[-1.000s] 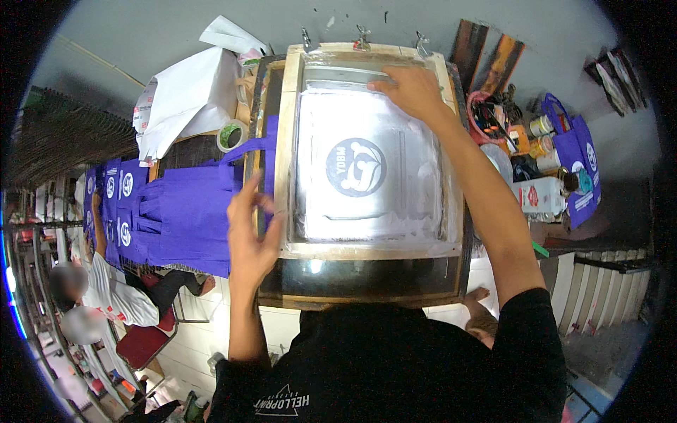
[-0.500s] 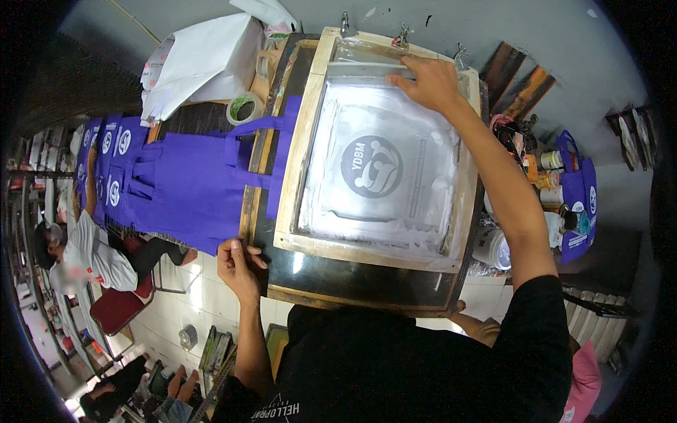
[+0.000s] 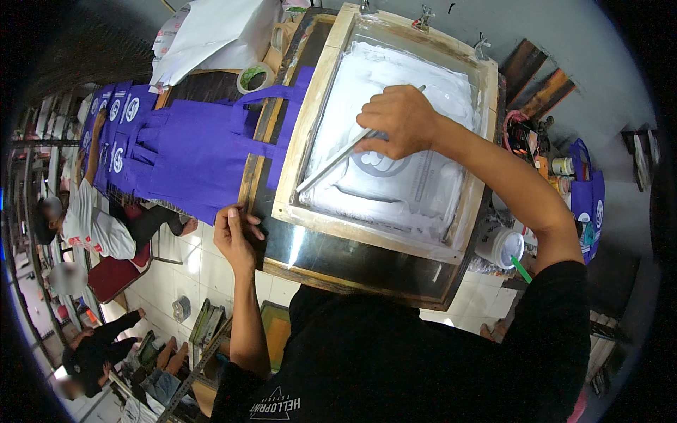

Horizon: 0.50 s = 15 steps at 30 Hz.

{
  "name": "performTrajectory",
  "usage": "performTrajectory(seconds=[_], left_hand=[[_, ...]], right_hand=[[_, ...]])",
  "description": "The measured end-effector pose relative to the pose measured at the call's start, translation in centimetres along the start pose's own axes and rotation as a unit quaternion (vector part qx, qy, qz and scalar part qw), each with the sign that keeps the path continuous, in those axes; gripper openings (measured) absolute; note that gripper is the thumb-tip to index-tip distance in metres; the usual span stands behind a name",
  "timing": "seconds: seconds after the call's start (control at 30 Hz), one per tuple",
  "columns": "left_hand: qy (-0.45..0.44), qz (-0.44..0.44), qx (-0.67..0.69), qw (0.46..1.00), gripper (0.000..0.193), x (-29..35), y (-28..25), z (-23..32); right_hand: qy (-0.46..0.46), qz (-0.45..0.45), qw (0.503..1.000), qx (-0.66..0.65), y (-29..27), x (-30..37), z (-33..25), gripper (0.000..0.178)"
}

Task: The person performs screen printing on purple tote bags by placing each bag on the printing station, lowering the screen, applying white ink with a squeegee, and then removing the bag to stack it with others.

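My right hand [image 3: 398,123] is closed around a long, thin grey squeegee [image 3: 326,168], which lies slanted over the mesh inside a wooden screen frame [image 3: 367,235]. White ink coats much of the mesh [image 3: 384,194], and a round emblem shows partly beneath my hand. Beside the table's left edge, my left hand [image 3: 236,236] rests with loosely bent, separated fingers and nothing visible in them. Close to its fingertips is the lower corner of a purple fabric bag [image 3: 197,151]. Another purple piece with handles runs under the frame's left side.
A tape roll [image 3: 255,77] and a large white package [image 3: 211,39] are at the back left. Metal clamps [image 3: 423,19] line the frame's far edge. To the right stand a white tub [image 3: 501,247] and small jars [image 3: 562,166]. A person [image 3: 95,222] handles printed purple bags at far left.
My right hand has come from the far end of the frame toward its middle, and the squeegee has turned from crosswise to slanted. More white ink covers the mesh. My left hand stays at the table edge.
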<state>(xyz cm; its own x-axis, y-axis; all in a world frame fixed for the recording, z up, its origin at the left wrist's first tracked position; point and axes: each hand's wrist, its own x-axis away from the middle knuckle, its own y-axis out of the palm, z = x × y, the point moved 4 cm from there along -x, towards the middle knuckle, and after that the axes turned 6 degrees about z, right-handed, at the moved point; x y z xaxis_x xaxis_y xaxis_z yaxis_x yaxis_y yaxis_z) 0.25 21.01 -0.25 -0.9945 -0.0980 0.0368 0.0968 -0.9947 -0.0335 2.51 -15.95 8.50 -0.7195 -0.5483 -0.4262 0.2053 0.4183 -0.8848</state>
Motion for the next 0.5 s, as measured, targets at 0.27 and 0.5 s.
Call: performTrajectory(seconds=[0.27,0.5], left_hand=[[-0.010,-0.022,0.037,0.999,0.028,-0.1,-1.1,-1.1],[-0.001,-0.047,0.037,0.998,0.029,-0.3,-1.4,-1.1]], right_hand=[[-0.009,-0.075,0.997,-0.032,-0.9,2.1,-0.5,0.035],[0.029,0.067,0.989,0.126,-3.1,9.6,-0.1,0.021]])
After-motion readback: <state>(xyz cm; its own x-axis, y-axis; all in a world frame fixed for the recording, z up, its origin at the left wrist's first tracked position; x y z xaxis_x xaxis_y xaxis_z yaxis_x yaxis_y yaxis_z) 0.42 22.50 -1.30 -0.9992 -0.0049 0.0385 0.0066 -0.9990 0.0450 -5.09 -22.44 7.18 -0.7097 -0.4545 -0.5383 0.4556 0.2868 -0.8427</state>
